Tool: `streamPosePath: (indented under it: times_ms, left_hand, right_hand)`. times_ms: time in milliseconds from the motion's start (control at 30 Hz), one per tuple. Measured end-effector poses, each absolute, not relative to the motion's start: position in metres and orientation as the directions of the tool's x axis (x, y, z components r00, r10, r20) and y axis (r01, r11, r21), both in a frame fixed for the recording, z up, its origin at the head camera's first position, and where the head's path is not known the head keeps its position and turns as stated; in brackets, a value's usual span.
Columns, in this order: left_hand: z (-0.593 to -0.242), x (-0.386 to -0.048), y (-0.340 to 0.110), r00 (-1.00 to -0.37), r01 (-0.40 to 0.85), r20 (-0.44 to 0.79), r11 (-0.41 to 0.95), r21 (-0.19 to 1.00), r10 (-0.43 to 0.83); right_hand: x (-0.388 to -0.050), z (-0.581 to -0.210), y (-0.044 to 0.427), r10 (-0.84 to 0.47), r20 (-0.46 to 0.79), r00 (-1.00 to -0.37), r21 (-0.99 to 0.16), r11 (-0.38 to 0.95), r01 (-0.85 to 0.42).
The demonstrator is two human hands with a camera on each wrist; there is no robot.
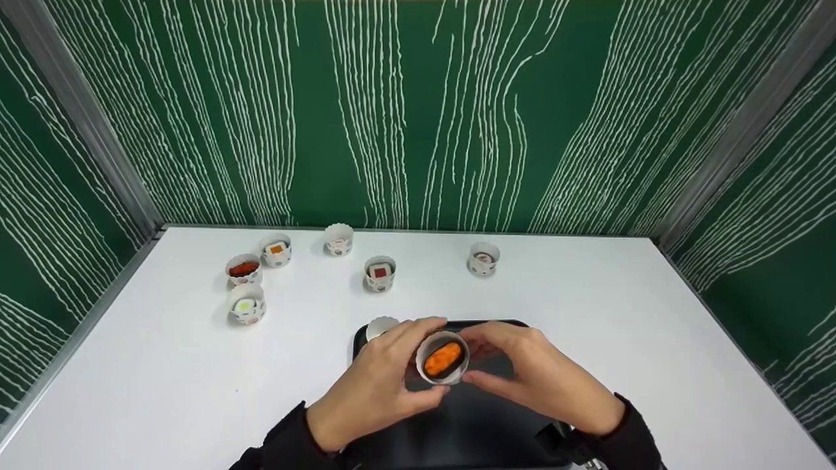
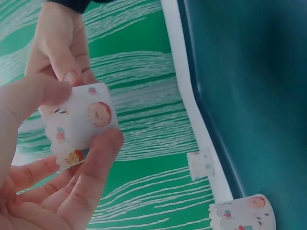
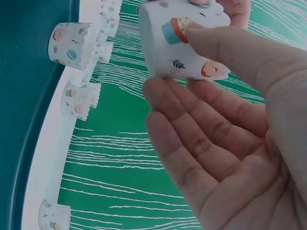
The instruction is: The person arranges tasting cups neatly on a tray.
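A white paper cup (image 1: 455, 375) with printed cupcakes and donuts is held up over a black tray (image 1: 480, 424). Inside it lies a sushi piece (image 1: 443, 360) with an orange topping and a dark wrap. My left hand (image 1: 372, 385) grips the cup from the left, thumb at the near side and fingers round the far side. From the right, my right hand (image 1: 529, 365) pinches the same cup; the right wrist view shows its thumb (image 3: 211, 40) on the printed wall and fingertips under the opposite side. Another paper cup (image 1: 381, 326) stands at the tray's far left corner, partly hidden behind my left hand.
Several paper cups stand on the white table (image 1: 163, 365) beyond the tray. At the left are cups with a red-topped piece (image 1: 244, 269), an orange-centred piece (image 1: 276, 249) and a green-centred one (image 1: 245, 305). One cup (image 1: 483, 260) stands farther right. Green panels (image 1: 313, 130) wall the table.
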State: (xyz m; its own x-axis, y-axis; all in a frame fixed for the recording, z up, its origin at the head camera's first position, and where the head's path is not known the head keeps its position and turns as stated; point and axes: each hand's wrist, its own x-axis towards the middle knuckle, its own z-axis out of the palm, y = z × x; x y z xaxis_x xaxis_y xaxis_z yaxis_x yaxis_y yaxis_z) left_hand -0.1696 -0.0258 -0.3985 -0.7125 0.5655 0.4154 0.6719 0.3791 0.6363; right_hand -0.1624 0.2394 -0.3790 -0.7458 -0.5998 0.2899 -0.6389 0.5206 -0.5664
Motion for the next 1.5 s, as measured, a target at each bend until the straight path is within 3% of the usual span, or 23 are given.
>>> streamPosePath:
  times_ms: [433,833,1233,1500]
  left_hand:
    - [-0.3991,-0.1741,-0.0300,-0.707,0.655,0.391,0.337,0.676,0.589]
    - [-0.3968,-0.1737,-0.0314,-0.740,0.613,0.386,0.315,0.725,0.550]
    - [-0.4023,-0.1699,-0.0256,-0.724,0.666,0.443,0.366,0.650,0.529]
    - [-0.4047,-0.1695,-0.0238,-0.734,0.631,0.412,0.320,0.706,0.540]
  right_hand:
    - [-0.1628,-0.3819,0.2385,-0.602,0.294,-0.742,-0.547,0.531,-0.647]
    - [-0.1635,-0.3831,0.2339,-0.605,0.328,-0.726,-0.526,0.521,-0.672]
    - [-0.1628,-0.3881,0.2323,-0.597,0.352,-0.721,-0.466,0.557,-0.688]
    - [-0.1638,-0.3890,0.2321,-0.595,0.326,-0.735,-0.449,0.586,-0.674]
